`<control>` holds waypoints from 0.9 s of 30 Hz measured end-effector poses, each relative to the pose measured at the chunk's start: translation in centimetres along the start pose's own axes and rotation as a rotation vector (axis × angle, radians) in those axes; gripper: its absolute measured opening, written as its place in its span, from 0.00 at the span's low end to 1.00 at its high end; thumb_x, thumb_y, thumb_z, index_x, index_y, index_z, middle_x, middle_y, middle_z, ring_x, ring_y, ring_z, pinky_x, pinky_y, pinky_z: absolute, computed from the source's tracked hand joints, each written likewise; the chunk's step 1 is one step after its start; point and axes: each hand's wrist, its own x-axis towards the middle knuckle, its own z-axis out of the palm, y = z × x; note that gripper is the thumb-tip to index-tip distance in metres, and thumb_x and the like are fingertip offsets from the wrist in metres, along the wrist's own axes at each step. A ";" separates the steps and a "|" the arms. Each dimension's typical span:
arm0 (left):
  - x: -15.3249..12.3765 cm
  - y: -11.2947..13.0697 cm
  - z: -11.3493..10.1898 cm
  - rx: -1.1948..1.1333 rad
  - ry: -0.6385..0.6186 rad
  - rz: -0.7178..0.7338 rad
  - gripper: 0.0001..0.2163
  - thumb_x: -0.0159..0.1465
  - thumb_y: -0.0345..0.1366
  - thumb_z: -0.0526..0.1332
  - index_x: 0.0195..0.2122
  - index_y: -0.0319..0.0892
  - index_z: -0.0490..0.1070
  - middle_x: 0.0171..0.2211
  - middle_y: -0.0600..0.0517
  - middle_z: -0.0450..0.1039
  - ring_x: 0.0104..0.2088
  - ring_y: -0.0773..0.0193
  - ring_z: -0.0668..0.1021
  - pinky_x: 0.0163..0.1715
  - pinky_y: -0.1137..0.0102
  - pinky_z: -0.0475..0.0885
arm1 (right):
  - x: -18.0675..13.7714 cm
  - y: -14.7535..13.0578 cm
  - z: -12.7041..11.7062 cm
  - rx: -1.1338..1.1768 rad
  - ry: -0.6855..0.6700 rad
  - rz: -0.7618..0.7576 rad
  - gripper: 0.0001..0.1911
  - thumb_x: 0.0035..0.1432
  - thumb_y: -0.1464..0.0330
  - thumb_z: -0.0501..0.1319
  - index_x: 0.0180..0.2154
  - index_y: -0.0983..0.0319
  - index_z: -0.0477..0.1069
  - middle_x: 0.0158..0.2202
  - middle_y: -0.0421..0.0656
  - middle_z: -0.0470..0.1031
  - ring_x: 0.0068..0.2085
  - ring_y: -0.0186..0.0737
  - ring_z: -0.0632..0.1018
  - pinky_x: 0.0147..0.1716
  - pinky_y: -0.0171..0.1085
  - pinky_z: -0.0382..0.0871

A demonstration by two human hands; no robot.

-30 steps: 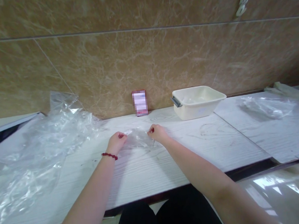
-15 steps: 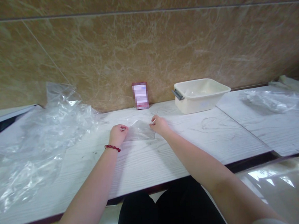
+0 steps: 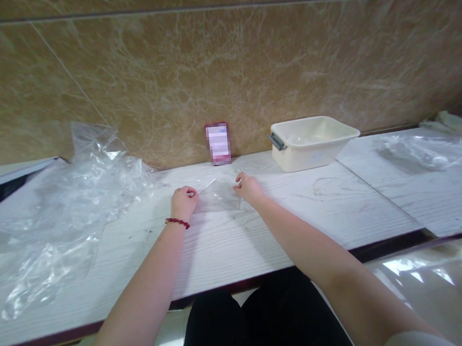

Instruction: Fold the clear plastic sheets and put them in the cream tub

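A small clear plastic bag [image 3: 220,198] lies on the white wood-grain table between my hands, its far edge showing as a bright slanted line. My left hand [image 3: 184,200], with a red bead bracelet at the wrist, pinches the bag's left side between thumb and fingers. At the bag's right edge is my right hand [image 3: 249,187], its fingers bent and a small gap showing between thumb and forefinger. Whether those fingertips touch the film I cannot tell.
A phone [image 3: 219,144] with a blurred screen leans on the marbled wall. Right of it stands a cream plastic bin [image 3: 305,159] with a grey handle. Heaped clear plastic bags [image 3: 80,190] cover the left side; another clear plastic bundle [image 3: 425,149] lies far right.
The view has tipped slightly, so everything sits a little higher in the picture. My right fingertips look slightly farther from the bag's film; my left hand keeps its pinch.
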 end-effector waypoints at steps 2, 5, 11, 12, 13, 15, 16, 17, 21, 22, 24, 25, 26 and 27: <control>0.0 -0.1 0.1 0.009 0.002 0.016 0.10 0.50 0.33 0.55 0.33 0.39 0.70 0.32 0.49 0.70 0.27 0.66 0.73 0.34 0.71 0.66 | 0.1 0.1 0.0 -0.018 0.014 -0.007 0.12 0.48 0.67 0.57 0.37 0.60 0.61 0.32 0.41 0.70 0.34 0.33 0.69 0.31 0.31 0.59; -0.2 -0.1 -0.1 0.062 0.015 0.088 0.12 0.51 0.31 0.54 0.36 0.40 0.69 0.35 0.48 0.68 0.32 0.64 0.73 0.38 0.71 0.65 | 0.2 0.1 0.1 -0.037 0.022 -0.010 0.12 0.47 0.67 0.58 0.36 0.61 0.62 0.34 0.42 0.68 0.34 0.33 0.69 0.33 0.31 0.59; -1.2 1.7 -1.5 0.173 0.123 0.281 0.17 0.57 0.33 0.48 0.48 0.39 0.61 0.43 0.46 0.66 0.44 0.59 0.68 0.45 0.66 0.60 | 0.2 0.2 0.3 -0.044 0.025 -0.035 0.09 0.48 0.67 0.57 0.35 0.61 0.64 0.34 0.42 0.68 0.33 0.32 0.69 0.33 0.31 0.59; -1.3 2.1 -1.6 0.177 0.127 0.325 0.17 0.58 0.33 0.47 0.49 0.38 0.59 0.44 0.45 0.65 0.46 0.59 0.67 0.47 0.65 0.58 | 0.2 0.2 0.3 -0.047 0.027 -0.037 0.09 0.48 0.67 0.57 0.35 0.61 0.64 0.34 0.42 0.68 0.33 0.32 0.69 0.33 0.31 0.59; -1.4 2.4 -1.6 0.183 0.113 0.373 0.17 0.59 0.33 0.46 0.50 0.38 0.58 0.46 0.46 0.64 0.48 0.59 0.66 0.50 0.64 0.55 | 0.2 0.3 0.3 -0.051 0.027 -0.038 0.09 0.48 0.67 0.57 0.35 0.61 0.64 0.34 0.42 0.68 0.33 0.32 0.69 0.33 0.31 0.59; -1.5 2.8 -1.2 0.208 0.015 0.473 0.18 0.60 0.34 0.44 0.51 0.39 0.57 0.50 0.47 0.62 0.52 0.60 0.62 0.53 0.62 0.50 | 0.2 0.3 0.3 -0.057 0.020 -0.037 0.10 0.48 0.67 0.57 0.35 0.61 0.64 0.34 0.43 0.68 0.34 0.33 0.69 0.33 0.31 0.59; -1.5 2.8 -0.9 0.224 -0.057 0.517 0.18 0.61 0.35 0.43 0.51 0.40 0.57 0.52 0.48 0.60 0.53 0.61 0.59 0.53 0.61 0.48 | 0.2 0.2 0.2 -0.061 0.011 -0.034 0.10 0.48 0.67 0.57 0.35 0.61 0.64 0.34 0.43 0.68 0.34 0.33 0.69 0.34 0.31 0.59; -1.6 2.8 -0.6 0.240 -0.133 0.552 0.18 0.61 0.36 0.43 0.52 0.42 0.56 0.53 0.49 0.59 0.54 0.61 0.57 0.54 0.60 0.46 | 0.1 0.1 0.1 -0.069 0.005 -0.031 0.10 0.48 0.67 0.57 0.36 0.62 0.64 0.34 0.44 0.68 0.34 0.34 0.69 0.34 0.32 0.59; -1.8 2.5 0.6 0.315 -0.300 0.579 0.19 0.61 0.39 0.42 0.52 0.43 0.56 0.56 0.49 0.53 0.57 0.57 0.53 0.53 0.53 0.44 | -0.9 -1.4 -0.4 -0.129 0.135 -0.100 0.13 0.53 0.64 0.52 0.39 0.64 0.63 0.39 0.48 0.66 0.40 0.39 0.68 0.39 0.36 0.59; -1.8 2.4 0.7 0.329 -0.314 0.582 0.19 0.61 0.39 0.43 0.53 0.43 0.56 0.56 0.49 0.52 0.57 0.56 0.52 0.53 0.53 0.44 | -1.2 -1.9 -0.4 -0.136 0.173 -0.154 0.14 0.55 0.64 0.49 0.41 0.64 0.62 0.40 0.49 0.65 0.42 0.41 0.67 0.41 0.37 0.58; -1.9 2.4 0.8 0.339 -0.336 0.589 0.20 0.60 0.39 0.44 0.54 0.43 0.55 0.57 0.48 0.51 0.57 0.55 0.51 0.53 0.53 0.44 | -1.8 -3.0 0.0 -0.135 0.178 -0.285 0.16 0.57 0.64 0.46 0.44 0.64 0.60 0.44 0.50 0.63 0.47 0.41 0.63 0.46 0.38 0.54; -1.9 2.5 0.8 0.337 -0.347 0.590 0.21 0.60 0.39 0.44 0.54 0.43 0.54 0.57 0.48 0.50 0.57 0.55 0.50 0.53 0.53 0.45 | -2.0 -3.4 0.4 -0.136 0.147 -0.339 0.16 0.58 0.65 0.45 0.46 0.64 0.59 0.46 0.50 0.62 0.49 0.40 0.61 0.48 0.37 0.52; -1.9 2.5 0.8 0.332 -0.355 0.589 0.21 0.60 0.39 0.44 0.55 0.44 0.53 0.57 0.48 0.50 0.57 0.55 0.50 0.53 0.53 0.45 | -2.1 -3.6 0.9 -0.146 0.108 -0.374 0.17 0.58 0.66 0.44 0.47 0.64 0.58 0.49 0.49 0.60 0.51 0.39 0.59 0.49 0.37 0.50; -1.9 2.6 0.9 0.328 -0.360 0.587 0.21 0.60 0.38 0.44 0.55 0.43 0.52 0.57 0.48 0.49 0.57 0.56 0.50 0.53 0.54 0.45 | -2.1 -3.8 1.4 -0.163 0.069 -0.386 0.18 0.58 0.67 0.43 0.49 0.64 0.57 0.51 0.48 0.58 0.53 0.39 0.57 0.51 0.38 0.49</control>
